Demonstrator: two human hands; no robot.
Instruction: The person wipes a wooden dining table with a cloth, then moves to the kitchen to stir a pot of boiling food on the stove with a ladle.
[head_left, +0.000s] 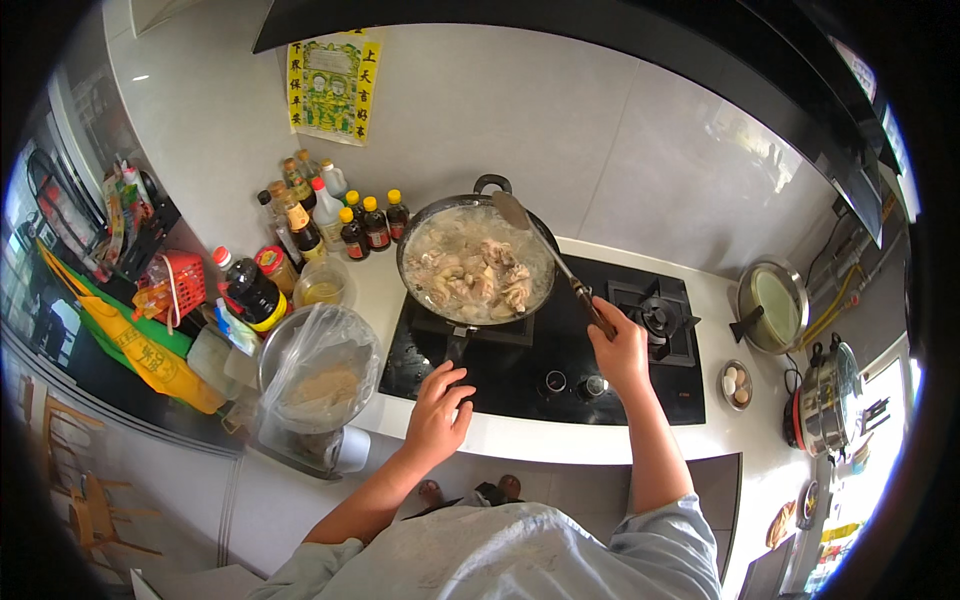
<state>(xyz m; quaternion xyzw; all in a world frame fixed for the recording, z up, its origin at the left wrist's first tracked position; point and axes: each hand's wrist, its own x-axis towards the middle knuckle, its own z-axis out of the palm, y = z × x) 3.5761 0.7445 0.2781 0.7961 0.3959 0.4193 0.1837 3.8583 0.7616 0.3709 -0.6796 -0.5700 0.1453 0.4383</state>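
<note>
A black wok (403, 279) stands on the left burner of the glass gas hob (480, 382). Inside it, chopped meat pieces (480, 281) sit in cloudy, bubbling liquid. My right hand (622, 346) grips the dark handle of a cooking spatula (555, 255), whose blade hangs over the wok's far right rim. My left hand (441, 412) holds nothing, its fingers apart, just on my side of the wok's dark long handle (457, 346). Whether a fingertip touches that handle's end is unclear. A small loop handle (493, 182) sticks up at the wok's far side.
Sauce bottles (330, 210) crowd the left back corner. A plastic-covered metal bowl (319, 375) sits at the counter's left front. On the right are a bare burner (656, 319), a small bowl of eggs (736, 386), a leaning lidded pan (772, 306) and a steamer pot (829, 401). A range hood (600, 45) overhangs.
</note>
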